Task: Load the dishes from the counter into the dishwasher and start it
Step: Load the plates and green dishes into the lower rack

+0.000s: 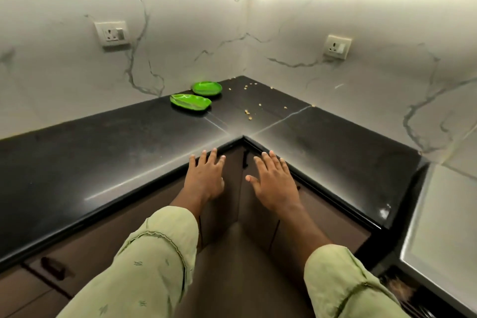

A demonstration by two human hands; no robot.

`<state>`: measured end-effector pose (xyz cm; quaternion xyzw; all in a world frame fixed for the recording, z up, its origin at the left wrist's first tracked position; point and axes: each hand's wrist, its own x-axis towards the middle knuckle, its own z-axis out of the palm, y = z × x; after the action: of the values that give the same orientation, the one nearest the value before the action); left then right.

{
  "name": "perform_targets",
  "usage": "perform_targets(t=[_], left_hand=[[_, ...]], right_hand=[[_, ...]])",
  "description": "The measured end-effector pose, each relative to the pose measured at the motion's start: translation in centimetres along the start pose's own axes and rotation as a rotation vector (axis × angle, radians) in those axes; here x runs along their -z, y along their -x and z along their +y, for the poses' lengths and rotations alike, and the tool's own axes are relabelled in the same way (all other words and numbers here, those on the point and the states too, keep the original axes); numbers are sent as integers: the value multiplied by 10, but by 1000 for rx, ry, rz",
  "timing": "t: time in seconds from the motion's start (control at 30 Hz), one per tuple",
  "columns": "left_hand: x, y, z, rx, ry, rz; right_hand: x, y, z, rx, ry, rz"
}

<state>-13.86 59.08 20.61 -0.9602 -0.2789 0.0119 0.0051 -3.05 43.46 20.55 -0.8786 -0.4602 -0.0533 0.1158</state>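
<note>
Two bright green dishes lie on the black L-shaped counter (103, 152) near the back wall: a leaf-shaped plate (190, 102) in front and a rounder plate (207, 88) behind it. My left hand (206, 175) and my right hand (273, 181) are stretched out palm-down with straight, spread fingers at the inner corner of the counter's front edge. Both hands hold nothing and are well short of the plates. No dishwasher is plainly in view.
Crumbs (248, 112) are scattered over the corner of the counter. Two wall sockets (112, 33) (337, 47) sit on the marble backsplash. Brown cabinet doors with a dark handle (53, 267) run below the counter. A light grey surface (444, 227) stands at the right.
</note>
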Motion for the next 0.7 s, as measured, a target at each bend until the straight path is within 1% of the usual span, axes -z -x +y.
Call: perform_targets(t=[0.17,0.43,0.7], left_hand=[[-7,-62,-56,15,65,15],[-27,-134,-145,25,97,-47],[-41,-189,-185,41,107,-112]], right_hand=[[-25,-71,-27,6,23,10],[-63,-176,-67,-13,-9,-27],[-97,-249,-76,2,-24,-93]])
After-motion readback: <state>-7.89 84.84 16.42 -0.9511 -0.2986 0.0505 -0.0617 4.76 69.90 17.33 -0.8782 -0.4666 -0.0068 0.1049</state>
